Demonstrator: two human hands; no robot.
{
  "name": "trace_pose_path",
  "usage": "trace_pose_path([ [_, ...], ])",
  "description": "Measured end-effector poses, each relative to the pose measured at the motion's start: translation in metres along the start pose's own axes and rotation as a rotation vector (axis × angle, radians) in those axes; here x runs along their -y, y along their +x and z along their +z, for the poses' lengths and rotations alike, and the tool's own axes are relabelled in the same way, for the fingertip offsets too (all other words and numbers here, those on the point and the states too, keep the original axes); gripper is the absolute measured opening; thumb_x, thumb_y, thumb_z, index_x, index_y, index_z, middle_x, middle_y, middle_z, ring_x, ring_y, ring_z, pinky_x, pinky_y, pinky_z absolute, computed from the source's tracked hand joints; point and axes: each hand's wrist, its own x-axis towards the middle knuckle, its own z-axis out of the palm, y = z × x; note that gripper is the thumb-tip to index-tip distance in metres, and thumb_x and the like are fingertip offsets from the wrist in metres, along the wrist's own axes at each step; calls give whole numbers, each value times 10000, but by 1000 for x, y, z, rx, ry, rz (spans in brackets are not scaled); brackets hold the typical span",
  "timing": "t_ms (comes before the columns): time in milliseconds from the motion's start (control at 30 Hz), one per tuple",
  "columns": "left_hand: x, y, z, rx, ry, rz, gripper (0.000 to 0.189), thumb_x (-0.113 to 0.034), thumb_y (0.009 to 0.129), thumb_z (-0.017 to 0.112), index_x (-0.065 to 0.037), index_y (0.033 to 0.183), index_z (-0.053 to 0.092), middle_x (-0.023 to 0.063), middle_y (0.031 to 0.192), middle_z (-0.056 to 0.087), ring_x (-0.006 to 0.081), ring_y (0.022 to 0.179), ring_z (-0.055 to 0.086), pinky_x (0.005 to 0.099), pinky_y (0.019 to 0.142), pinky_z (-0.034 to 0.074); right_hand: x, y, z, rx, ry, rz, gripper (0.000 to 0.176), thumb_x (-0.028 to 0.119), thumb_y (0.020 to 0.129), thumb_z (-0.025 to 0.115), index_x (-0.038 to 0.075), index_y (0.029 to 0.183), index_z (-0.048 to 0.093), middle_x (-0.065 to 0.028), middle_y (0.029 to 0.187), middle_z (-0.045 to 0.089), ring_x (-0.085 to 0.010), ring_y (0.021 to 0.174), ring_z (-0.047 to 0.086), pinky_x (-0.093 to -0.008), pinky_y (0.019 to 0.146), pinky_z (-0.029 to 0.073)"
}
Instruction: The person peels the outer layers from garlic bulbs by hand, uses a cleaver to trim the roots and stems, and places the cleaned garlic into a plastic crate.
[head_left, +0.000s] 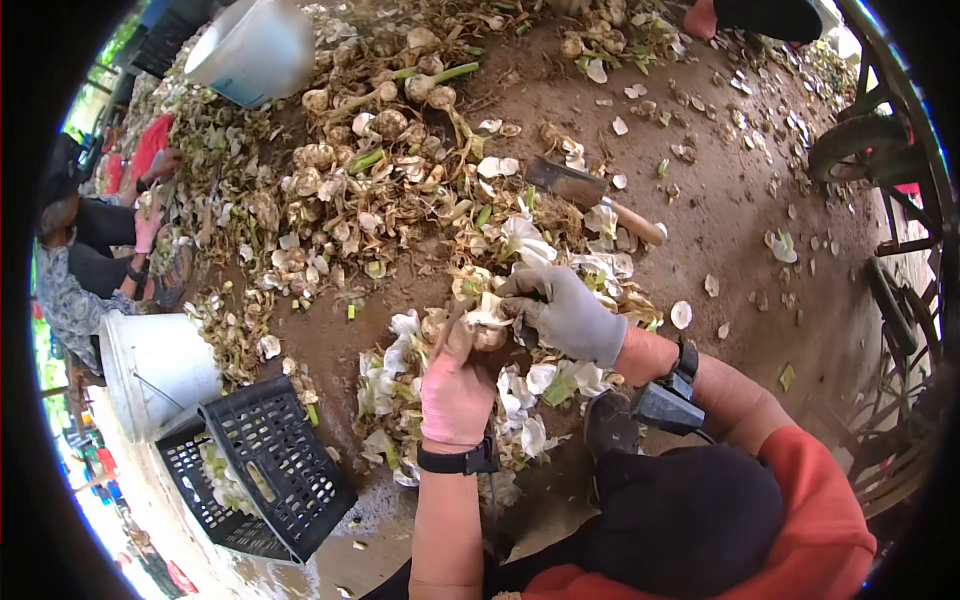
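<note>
My left hand (457, 390), in a pinkish glove, has its fingers wrapped round the left side of a garlic bulb (487, 325). From the right, my right hand (570, 315) in a grey glove pinches the bulb's loose papery skin. Some of its fingertips are hidden behind the skin. Under and around both hands lie white garlic peels (518, 400) and green scraps. A wide-bladed tool (566, 182) with a wooden handle rests on the ground beyond my right hand.
Garlic bulbs with stalks (390, 120) are heaped ahead. A black crate (275, 460) and a white bucket (165, 370) stand at left, another bucket (250, 55) at upper left. A co-worker (75, 270) sits far left. A wheel (858, 150) is at right.
</note>
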Motion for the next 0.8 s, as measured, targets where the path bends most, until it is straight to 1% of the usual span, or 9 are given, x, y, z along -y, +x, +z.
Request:
trace_pose_path([
  [67,-1,0,0,4,-32,-6,404,-305,1003,499,-52,1318,501,110,1265,583,269,1131,576,407,1003,465,0,1,-1,50,102,97,138,62,903,607,-37,983,663,-88,811,657,-132,762,602,-303,689,486],
  [267,1,1,-3,-43,-98,-16,414,-314,992,528,-53,1313,500,104,1236,592,257,1115,580,405,1000,469,-6,5,1,-3,-14,-162,138,86,927,597,-39,936,655,-27,751,633,-73,689,571,-257,609,461],
  [333,3,-1,4,-48,72,116,426,-329,978,557,-42,1290,511,89,1198,601,232,1074,591,373,961,491,6,4,-3,45,-1,30,134,86,920,609,-41,932,650,-44,738,639,-83,690,566,-269,622,464],
  [433,6,-5,17,-63,412,291,443,-344,969,572,-28,1273,517,77,1182,605,207,1055,600,347,923,508,2,3,-1,23,-49,-129,129,82,913,618,-44,924,646,-61,747,648,-86,685,557,-271,625,463],
  [533,-7,-11,15,-18,172,81,560,-259,912,673,-30,1360,427,115,1206,576,238,1065,609,368,900,533,3,4,-6,57,-25,-152,115,67,909,622,-44,927,648,-65,751,652,-87,681,553,-275,627,463],
  [567,-4,-11,16,-52,136,81,528,-286,920,658,-15,1330,465,117,1163,611,232,1002,643,355,863,550,-1,6,-8,53,-117,-258,93,28,902,600,-40,946,647,-83,767,664,-118,692,595,-291,639,487],
  [667,-6,-11,2,-5,96,38,488,-328,931,634,-3,1276,520,124,1102,653,224,977,662,328,850,556,-11,11,-13,-61,-125,-270,110,-15,893,555,-29,956,644,-107,791,676,-173,725,644,-322,664,517],
  [733,-13,-17,4,28,117,35,479,-375,932,619,-6,1231,559,135,1053,679,219,961,675,310,827,564,-30,25,-29,-281,-353,-187,156,-41,870,509,-12,941,645,-142,824,682,-266,763,666,-377,701,530],
  [800,-22,-25,10,111,110,-14,506,-387,919,635,-6,1240,549,149,1054,680,221,969,676,302,816,567,-43,35,-46,-318,-533,-213,174,-48,850,510,5,938,651,-156,824,675,-323,789,658,-400,734,526],
])
